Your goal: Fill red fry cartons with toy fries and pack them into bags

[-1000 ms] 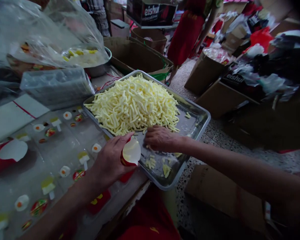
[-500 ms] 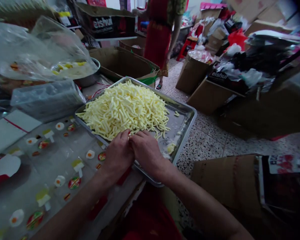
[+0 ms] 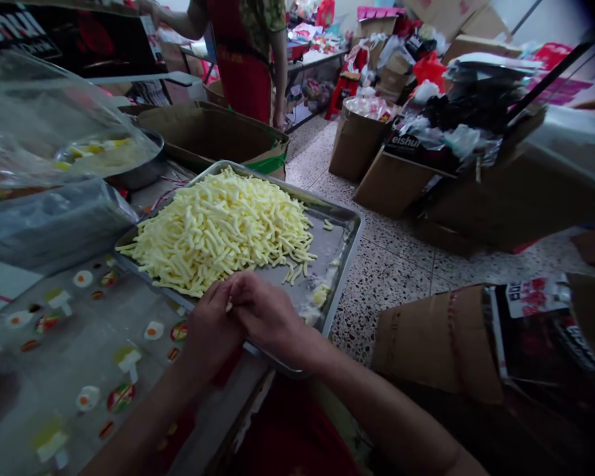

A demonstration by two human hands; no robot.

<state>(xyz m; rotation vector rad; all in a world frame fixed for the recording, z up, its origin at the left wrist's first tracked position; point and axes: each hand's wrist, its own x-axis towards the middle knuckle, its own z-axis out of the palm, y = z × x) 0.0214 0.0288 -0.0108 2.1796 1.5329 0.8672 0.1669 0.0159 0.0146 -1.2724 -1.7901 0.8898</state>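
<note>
Yr L hand (image 3: 213, 327) & R hand (image 3: 266, 316) meet, curled; can't tell what's gripped. Pale-stick pile (image 3: 228, 231) lies just beyond both.

Pale-yellow fry-shaped sticks (image 3: 218, 228) are lying in a big heap, pcs pointing every which way, covering the L pt of a shallow rect. metal tray (image 3: 323, 251). A few pcs are straying onto bare metal at R; a mashed clump (image 3: 320, 295) is sitting nr the R rim, w/ whitish residue smearing there. Tray's lying askew, corner twd viewer.
</note>
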